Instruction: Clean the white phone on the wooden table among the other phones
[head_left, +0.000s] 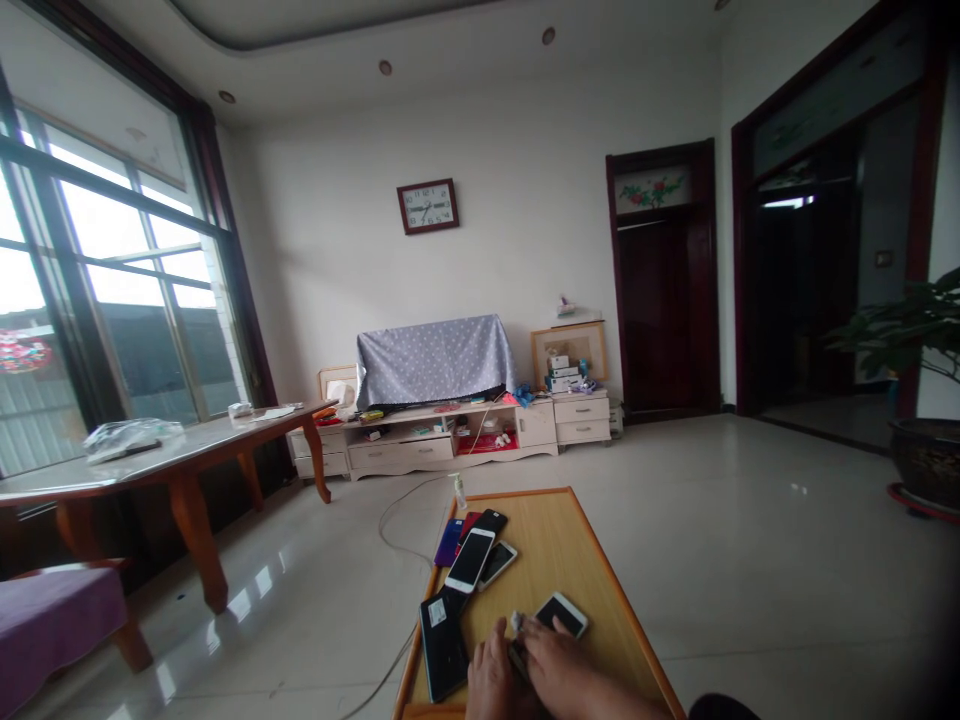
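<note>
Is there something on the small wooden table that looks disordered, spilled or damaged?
Only the phones along the left side of the small wooden table look untidy: several overlap at different angles. I see no spill; fine damage would be too small to tell.

I make out a dark thing (517, 657) between the left hand (491, 668) and right hand (559, 662), too covered for me to name. A small whitish wad (517, 621) shows at the right hand. Beside it I see a white-framed phone (568, 612), dark screen up, slanted on the bench (581, 555), partly covered.
</note>
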